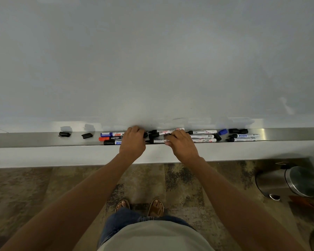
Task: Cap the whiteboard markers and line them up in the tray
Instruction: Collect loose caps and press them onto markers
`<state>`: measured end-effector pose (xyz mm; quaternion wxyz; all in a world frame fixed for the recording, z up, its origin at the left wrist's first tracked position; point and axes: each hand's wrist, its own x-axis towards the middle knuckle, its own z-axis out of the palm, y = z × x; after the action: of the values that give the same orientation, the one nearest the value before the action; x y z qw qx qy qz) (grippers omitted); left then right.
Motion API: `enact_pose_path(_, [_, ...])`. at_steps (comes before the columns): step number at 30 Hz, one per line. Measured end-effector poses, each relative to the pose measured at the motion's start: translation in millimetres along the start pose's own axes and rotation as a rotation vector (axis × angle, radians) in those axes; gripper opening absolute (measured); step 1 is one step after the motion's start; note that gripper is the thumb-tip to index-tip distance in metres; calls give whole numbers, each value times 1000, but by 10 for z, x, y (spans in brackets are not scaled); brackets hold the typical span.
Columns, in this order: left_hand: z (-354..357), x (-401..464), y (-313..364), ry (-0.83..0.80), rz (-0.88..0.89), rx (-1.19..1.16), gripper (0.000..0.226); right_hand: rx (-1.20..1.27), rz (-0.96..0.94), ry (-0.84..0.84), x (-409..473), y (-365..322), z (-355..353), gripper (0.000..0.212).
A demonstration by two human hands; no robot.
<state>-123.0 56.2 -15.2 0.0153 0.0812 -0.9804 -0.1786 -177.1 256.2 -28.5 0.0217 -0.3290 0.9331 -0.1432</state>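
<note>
Metal tray [25,139] beneath blank whiteboard [152,60]

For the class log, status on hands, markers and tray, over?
Left hand and right hand both down on markers in tray. Grips unclear. Loose black caps lie left. Nothing blocking.

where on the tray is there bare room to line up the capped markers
Bare tray runs left of the two loose black caps, and again right of the blue-labelled markers. The middle is crowded: markers pile around both hands.
</note>
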Motion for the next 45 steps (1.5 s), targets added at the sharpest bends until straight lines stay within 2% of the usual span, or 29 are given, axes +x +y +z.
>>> enact_pose_path(3, [-38, 0, 2, -1, -24, -54, 24, -5, -33, 25, -12, 19, -13, 21])
enact_pose_path(7, [-96, 0, 18, -3, -29, -139, 22, 15, -25, 159, -85, 54, -40, 9])
enact_pose_path(13, [-116, -34, 0, 3, -11, -251, 25, 8, 5, 212, -112, 85, -91, 8])
enact_pose_path(19, [-170, -65, -2, 14, 51, -364, 30, -22, 45, 187, -43, 69, -119, 11])
enact_pose_path(28, [-217, -59, 10, -15, 66, -357, 32, -50, 23, 217, -16, 77, -152, 17])
enact_pose_path(35, [-220, -58, 70, -45, 121, -371, 32, 63, 1, 143, -20, 35, -156, 12])
enact_pose_path(37, [-230, -61, 92, -48, 136, -383, 32, 94, 20, 95, -10, 15, -180, 21])
enact_pose_path(40, [-249, -77, 113, -53, 175, -391, 30, 44, 96, -32, 31, -38, -237, 45])
enact_pose_path(45, [-282, -82, 232, -8, 185, -498, 30, 43, 165, -92, 91, -199, -318, 83])
